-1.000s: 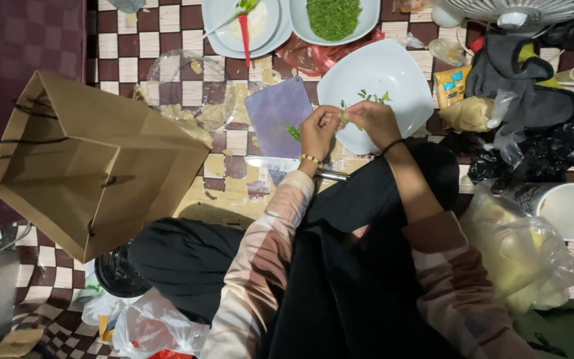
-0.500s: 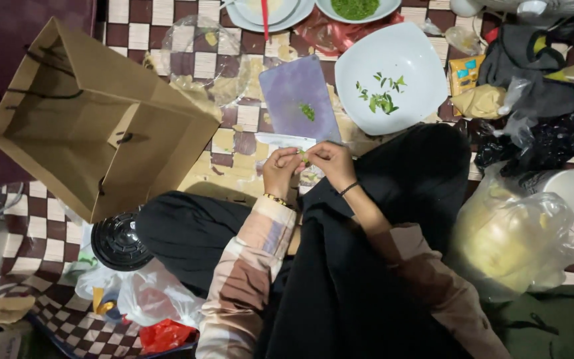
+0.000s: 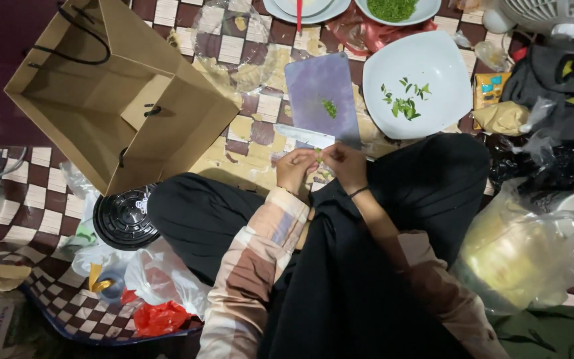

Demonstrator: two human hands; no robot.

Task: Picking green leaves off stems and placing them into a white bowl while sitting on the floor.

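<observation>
My left hand (image 3: pixel 295 169) and my right hand (image 3: pixel 344 163) meet over my lap, their fingertips pinching a small green herb sprig (image 3: pixel 318 155) between them. Just beyond them a knife (image 3: pixel 303 135) lies on the near end of a purple cutting board (image 3: pixel 321 100), which carries a small pile of green bits. To the right of the board a white square plate (image 3: pixel 433 66) holds several picked green leaves.
An open brown paper bag (image 3: pixel 111 106) lies to the left on the checkered mat. A clear glass lid (image 3: pixel 230 43), white plates and a bowl of chopped greens (image 3: pixel 393 8) sit at the far edge. Plastic bags (image 3: pixel 526 252) are on the right, a black lid (image 3: pixel 124 216) on the left.
My hands have drawn back from the white plate toward my lap, bringing a sprig with them. The view has shifted, so the board and plate sit farther from my hands.
</observation>
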